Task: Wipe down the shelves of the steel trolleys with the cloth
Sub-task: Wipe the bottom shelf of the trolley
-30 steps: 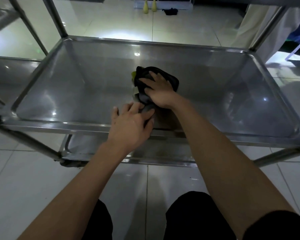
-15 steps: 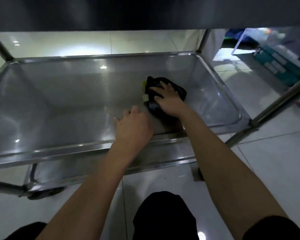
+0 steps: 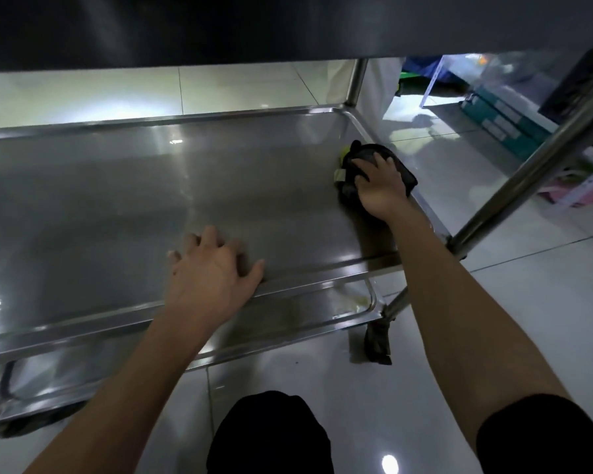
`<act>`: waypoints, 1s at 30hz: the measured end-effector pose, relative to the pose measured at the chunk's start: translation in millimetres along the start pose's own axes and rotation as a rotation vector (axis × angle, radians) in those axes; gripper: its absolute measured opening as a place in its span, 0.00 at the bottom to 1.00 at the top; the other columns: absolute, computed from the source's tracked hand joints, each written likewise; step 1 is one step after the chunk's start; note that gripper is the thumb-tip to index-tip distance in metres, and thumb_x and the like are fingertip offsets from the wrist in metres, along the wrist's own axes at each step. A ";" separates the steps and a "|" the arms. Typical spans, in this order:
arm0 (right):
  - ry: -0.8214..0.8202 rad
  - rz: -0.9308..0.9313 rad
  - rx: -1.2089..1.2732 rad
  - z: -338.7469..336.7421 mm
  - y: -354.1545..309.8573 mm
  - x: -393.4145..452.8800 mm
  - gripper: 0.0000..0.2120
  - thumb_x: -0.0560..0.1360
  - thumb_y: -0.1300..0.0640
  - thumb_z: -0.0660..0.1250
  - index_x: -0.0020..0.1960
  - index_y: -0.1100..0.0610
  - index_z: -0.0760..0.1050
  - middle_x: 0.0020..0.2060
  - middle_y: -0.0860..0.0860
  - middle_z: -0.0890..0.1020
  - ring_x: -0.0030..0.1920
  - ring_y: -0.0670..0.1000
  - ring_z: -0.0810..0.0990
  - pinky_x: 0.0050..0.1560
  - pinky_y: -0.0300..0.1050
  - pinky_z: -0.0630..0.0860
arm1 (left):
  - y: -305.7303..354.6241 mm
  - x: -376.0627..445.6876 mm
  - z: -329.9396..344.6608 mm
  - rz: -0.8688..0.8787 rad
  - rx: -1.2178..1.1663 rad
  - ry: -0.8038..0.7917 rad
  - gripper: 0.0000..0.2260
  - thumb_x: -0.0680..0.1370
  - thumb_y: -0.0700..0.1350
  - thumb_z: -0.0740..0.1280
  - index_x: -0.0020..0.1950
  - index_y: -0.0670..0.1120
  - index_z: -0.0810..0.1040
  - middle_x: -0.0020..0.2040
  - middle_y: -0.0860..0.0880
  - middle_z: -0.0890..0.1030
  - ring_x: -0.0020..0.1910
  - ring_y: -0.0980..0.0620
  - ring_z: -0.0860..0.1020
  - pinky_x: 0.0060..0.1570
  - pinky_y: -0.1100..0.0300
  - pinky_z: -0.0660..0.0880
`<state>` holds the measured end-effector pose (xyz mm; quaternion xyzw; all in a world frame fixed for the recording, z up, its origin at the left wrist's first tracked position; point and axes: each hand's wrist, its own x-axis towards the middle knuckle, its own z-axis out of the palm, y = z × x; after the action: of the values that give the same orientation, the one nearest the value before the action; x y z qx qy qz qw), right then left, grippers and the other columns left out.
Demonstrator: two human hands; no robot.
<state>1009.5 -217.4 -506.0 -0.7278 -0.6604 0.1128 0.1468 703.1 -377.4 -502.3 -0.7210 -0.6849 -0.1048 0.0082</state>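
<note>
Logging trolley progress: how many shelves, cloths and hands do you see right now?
Shelves: 3 (upper shelf, middle shelf, bottom shelf)
Cloths: 1 (dark cloth)
Hands: 2 (left hand, right hand)
Total: 6

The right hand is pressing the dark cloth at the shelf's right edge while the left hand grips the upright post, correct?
Not quite. In the head view the left hand rests with spread fingers on the shelf near its front rim, not on a post. The right hand does press the dark cloth at the right edge.

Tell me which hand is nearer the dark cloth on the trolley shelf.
Right. The right hand presses on the dark cloth by the shelf's right rim; the left hand rests apart at the shelf's front edge.
</note>
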 end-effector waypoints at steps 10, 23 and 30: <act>-0.046 -0.057 -0.005 0.4 -11.4 -37.3 0.21 0.83 0.50 0.52 0.75 0.41 0.64 0.80 0.52 0.55 0.79 0.56 0.50 0.77 0.61 0.50 | -3.6 -6.0 -0.8 0.036 -0.048 0.036 0.24 0.72 0.71 0.56 0.48 0.55 0.81 0.52 0.49 0.75 0.53 0.41 0.75 0.50 0.42 0.74; -0.071 -0.036 0.015 -0.2 -11.5 -149.9 0.20 0.83 0.50 0.53 0.74 0.43 0.65 0.79 0.52 0.55 0.79 0.56 0.50 0.77 0.55 0.52 | -1.3 -18.5 -8.9 0.042 -0.033 -0.121 0.21 0.78 0.66 0.59 0.56 0.51 0.80 0.61 0.46 0.71 0.65 0.40 0.70 0.66 0.34 0.65; -0.033 -0.101 0.045 16.1 -50.0 -183.6 0.19 0.83 0.50 0.55 0.73 0.44 0.68 0.79 0.52 0.58 0.79 0.57 0.53 0.76 0.52 0.52 | -4.3 -24.0 -8.9 0.081 -0.020 -0.118 0.20 0.80 0.63 0.57 0.58 0.50 0.78 0.62 0.45 0.71 0.66 0.40 0.69 0.65 0.33 0.65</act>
<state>938.5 -394.7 -508.3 -0.6880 -0.6960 0.1320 0.1577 696.7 -402.1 -498.1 -0.7531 -0.6534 -0.0686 -0.0353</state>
